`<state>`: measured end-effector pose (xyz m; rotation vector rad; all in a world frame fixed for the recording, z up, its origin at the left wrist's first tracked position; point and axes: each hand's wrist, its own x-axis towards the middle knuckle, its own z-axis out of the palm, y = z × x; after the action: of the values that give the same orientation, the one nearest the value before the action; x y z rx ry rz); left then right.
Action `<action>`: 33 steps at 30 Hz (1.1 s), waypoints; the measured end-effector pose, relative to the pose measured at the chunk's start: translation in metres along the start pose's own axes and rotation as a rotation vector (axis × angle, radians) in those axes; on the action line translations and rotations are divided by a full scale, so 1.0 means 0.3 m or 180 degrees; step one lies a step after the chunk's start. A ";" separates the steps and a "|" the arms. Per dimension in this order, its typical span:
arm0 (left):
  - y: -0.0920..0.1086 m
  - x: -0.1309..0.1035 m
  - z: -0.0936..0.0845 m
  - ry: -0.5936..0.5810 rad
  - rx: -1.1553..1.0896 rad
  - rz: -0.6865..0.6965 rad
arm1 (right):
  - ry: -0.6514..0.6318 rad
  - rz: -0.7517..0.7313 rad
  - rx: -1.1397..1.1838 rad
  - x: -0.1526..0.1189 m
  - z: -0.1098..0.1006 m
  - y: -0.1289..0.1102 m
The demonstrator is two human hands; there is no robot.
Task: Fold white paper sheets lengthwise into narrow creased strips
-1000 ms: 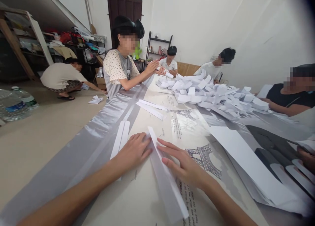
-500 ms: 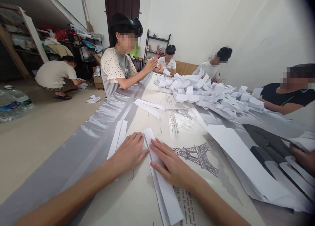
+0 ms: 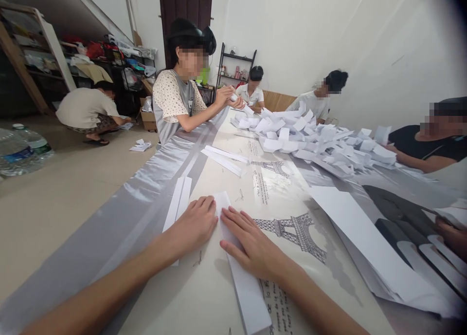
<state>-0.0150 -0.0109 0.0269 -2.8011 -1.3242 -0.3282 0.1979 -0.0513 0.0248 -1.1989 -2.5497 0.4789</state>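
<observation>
A long folded paper strip lies lengthwise on the table in front of me. My left hand is at the left edge of its far end, fingers curled and pressed together against the paper; its thumb is mostly hidden. Across the strip from the right, my right hand rests flat, fingers stretched and thumb apart, pressing on the paper. Left of my left hand is another folded strip, partly covered by my forearm. Two more narrow strips lie farther up the table.
A heap of folded papers covers the far right of the table. Large white sheets are stacked at right. A co-worker holds paper at the far left side; several other people are around. Water bottles stand on the floor.
The strip's left flap has been turned over, so its lengthwise gap no longer shows. My left hand's fingers have curled in and its thumb has tucked away; my right hand stays on the paper.
</observation>
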 end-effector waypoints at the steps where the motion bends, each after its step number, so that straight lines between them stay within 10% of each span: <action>1: 0.000 0.000 0.000 0.0009 0.0011 0.0004 | 0.0019 -0.0011 0.0005 0.000 0.000 0.000; 33: 0.025 -0.004 0.031 0.0137 0.0224 0.0009 | -0.0007 -0.0041 0.0036 0.003 -0.003 0.001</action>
<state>-0.0084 -0.0154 0.0180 -2.7225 -1.2968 -0.3333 0.1980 -0.0502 0.0254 -1.1780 -2.5515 0.4913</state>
